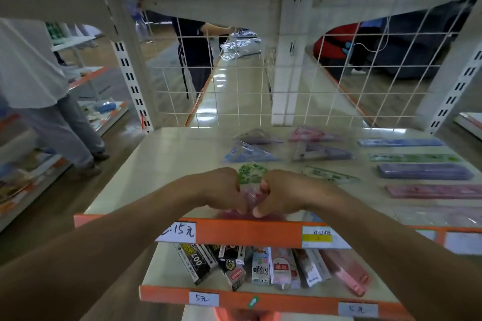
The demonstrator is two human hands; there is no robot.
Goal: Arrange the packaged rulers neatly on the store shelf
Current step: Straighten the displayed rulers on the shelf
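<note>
The left hand [221, 194] and the right hand [280, 197] are meeting knuckle to knuckle at the front edge of the shelf [156, 164]. Both are curling their fingers and pinching a clear ruler packet [251, 174] between them, green print showing on top and pink below. The view is blurring here, so I cannot tell whether they are holding one packet or several.

The packet is sitting just over the orange lip. Its slick wrap is probably giving little grip, so it is at risk of sliding out of the pinch and dropping onto the boxes [260, 266] on the lower shelf.

Just beside the right hand a green set-square pack [331, 175] is lying at an angle, and a blue one [247, 151] and a purple one [323, 153] are lying behind. Pushing the held packet back carelessly is likely to shunt these out of line or overlap them.

The long rulers [422, 171] are lying in a row well apart to the right, so only a wide sweep of the forearm would be troubling them.
</note>
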